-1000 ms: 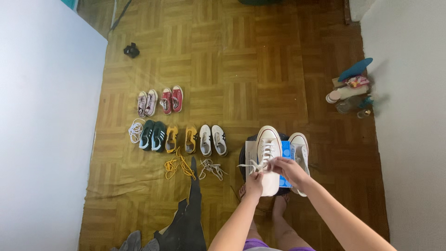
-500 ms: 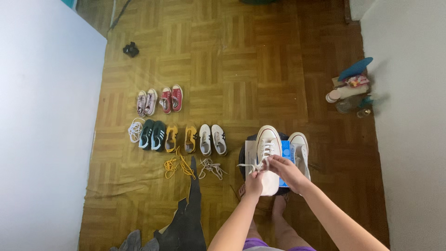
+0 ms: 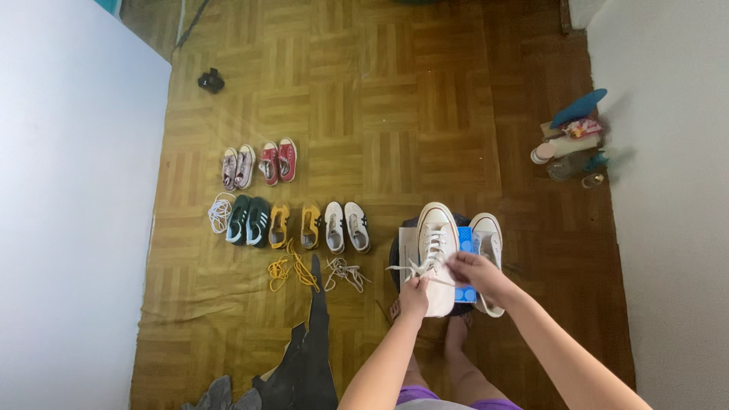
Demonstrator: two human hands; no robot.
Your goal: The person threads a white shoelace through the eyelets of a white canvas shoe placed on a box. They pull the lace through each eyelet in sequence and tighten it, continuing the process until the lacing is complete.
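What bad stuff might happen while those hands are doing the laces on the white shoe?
The white shoe sits on a small dark stand with its partner; a hard tug by the left hand or right hand might tip one off. The loose lace ends may tangle.

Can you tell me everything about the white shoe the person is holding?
The white sneaker is a low canvas-looking shoe with a rounded rubber-like toe cap and pale sole. It lies toe pointing away from the person, on a blue and white box over something dark, beside its matching shoe. Its white laces are partly threaded, with loose ends trailing left. The left hand pinches a lace near the heel end; the right hand holds the lacing area.
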